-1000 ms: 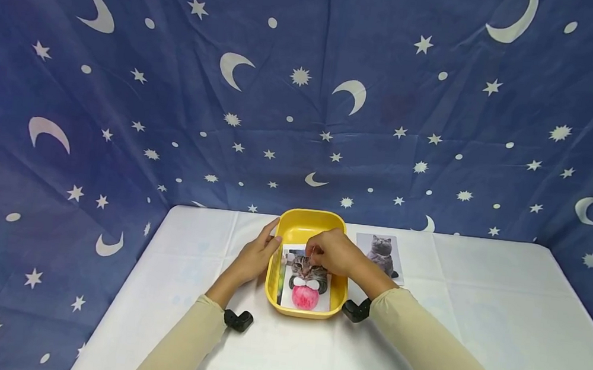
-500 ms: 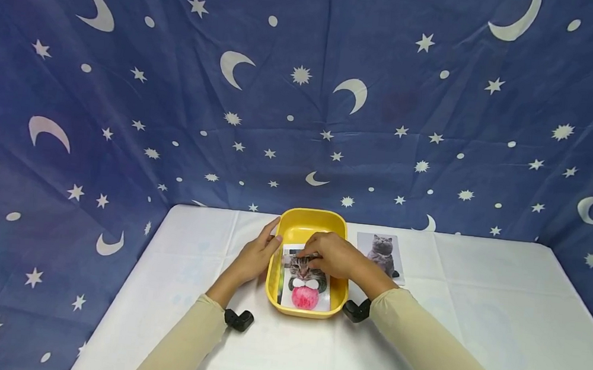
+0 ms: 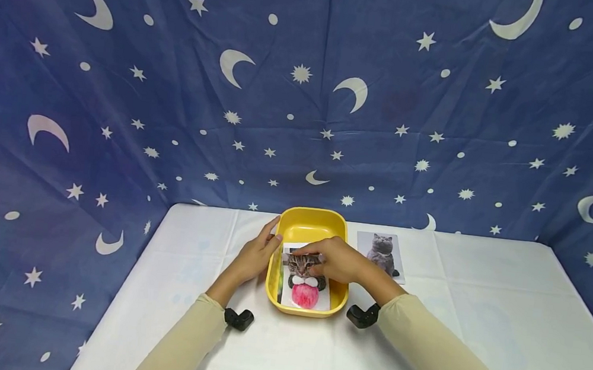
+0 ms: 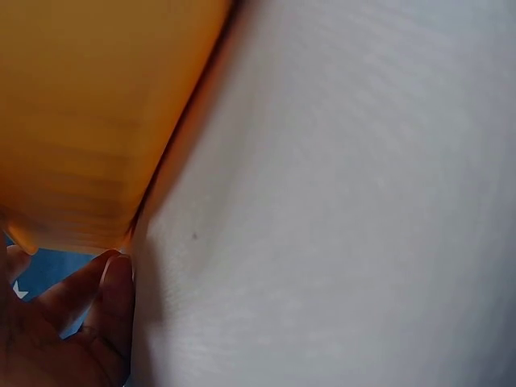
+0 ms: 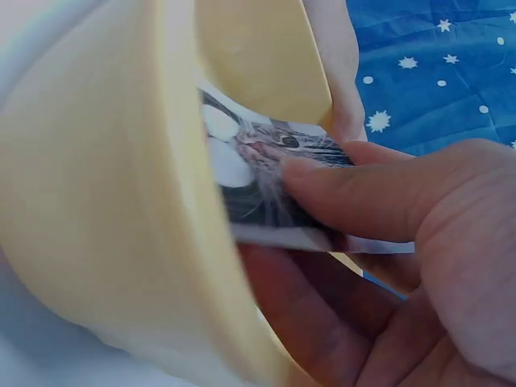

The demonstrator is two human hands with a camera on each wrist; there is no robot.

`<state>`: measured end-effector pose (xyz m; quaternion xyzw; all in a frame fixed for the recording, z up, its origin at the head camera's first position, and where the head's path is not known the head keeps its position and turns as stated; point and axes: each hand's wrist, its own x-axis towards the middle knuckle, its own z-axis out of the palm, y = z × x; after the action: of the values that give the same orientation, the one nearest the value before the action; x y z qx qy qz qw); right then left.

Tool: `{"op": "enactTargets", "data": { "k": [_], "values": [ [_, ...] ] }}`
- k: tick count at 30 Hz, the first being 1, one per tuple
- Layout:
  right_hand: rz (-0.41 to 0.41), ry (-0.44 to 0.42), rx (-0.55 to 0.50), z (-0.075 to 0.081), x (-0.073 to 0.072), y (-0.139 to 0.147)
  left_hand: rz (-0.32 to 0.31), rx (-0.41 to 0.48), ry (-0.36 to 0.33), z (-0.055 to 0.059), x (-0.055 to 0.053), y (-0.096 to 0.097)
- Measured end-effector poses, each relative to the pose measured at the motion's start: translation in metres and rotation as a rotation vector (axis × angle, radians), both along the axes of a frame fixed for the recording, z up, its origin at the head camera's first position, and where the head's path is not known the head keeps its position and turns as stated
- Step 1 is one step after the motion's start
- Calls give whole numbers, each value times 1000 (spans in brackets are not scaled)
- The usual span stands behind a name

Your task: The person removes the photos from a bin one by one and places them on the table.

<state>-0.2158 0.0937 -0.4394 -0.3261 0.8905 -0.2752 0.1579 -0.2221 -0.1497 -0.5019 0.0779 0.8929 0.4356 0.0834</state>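
In the head view a yellow plastic tub stands on the white-covered table. My left hand holds its left wall, with the thumb at the rim and the fingers along the outside. Inside the tub lie photo cards; the top one is a tabby cat photo with a pink ball. My right hand reaches over the right rim and pinches that photo. In the right wrist view the thumb presses on the picture while the other fingers are beneath it. The card's far part is hidden by the hand.
A grey cat photo lies flat on the table right of the tub. Another card's edge shows under the tabby photo's left side. Behind the table hangs a blue cloth with moons and stars.
The right hand's fingers have spread from a tight curl to a wider hold across the cat photo, and its wrist has shifted slightly right. The left hand and tub look much the same.
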Motion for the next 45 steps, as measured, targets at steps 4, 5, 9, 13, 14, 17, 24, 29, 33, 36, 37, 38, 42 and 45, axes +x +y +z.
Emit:
{"op": "enactTargets", "data": {
  "k": [4,5,9,13,14,17,24,29,33,36,37,38,42,45],
  "values": [
    [10,-5,-44,3,5,4,5,-3,3,1,0,0],
    [10,8,-61,3,6,5,8,-7,4,1,-1,0],
    [-49,14,-158,5,10,16,14,-4,9,0,-1,-1],
    [-167,-54,-262,13,15,37,11,10,10,0,0,0],
    [-199,-75,-286,15,16,43,11,12,8,0,0,0],
    [-284,-108,-340,20,20,65,11,16,-3,1,1,1],
    [-419,-190,-391,10,32,118,9,9,-2,1,1,0],
    [-464,-288,-417,-9,46,150,4,13,-1,0,1,0],
    [-503,-318,-412,-26,56,168,9,13,-3,0,1,0],
    [-505,-317,-382,-38,62,176,15,11,-8,0,1,0],
    [-501,-306,-366,-42,64,177,15,11,-8,-1,1,0],
    [-495,-297,-357,-45,66,178,16,10,-9,-1,1,0],
    [-485,-198,-297,-53,71,178,11,11,-7,-2,2,-1],
    [-473,-70,-221,-58,73,175,11,14,-5,0,1,0]
  ]
}}
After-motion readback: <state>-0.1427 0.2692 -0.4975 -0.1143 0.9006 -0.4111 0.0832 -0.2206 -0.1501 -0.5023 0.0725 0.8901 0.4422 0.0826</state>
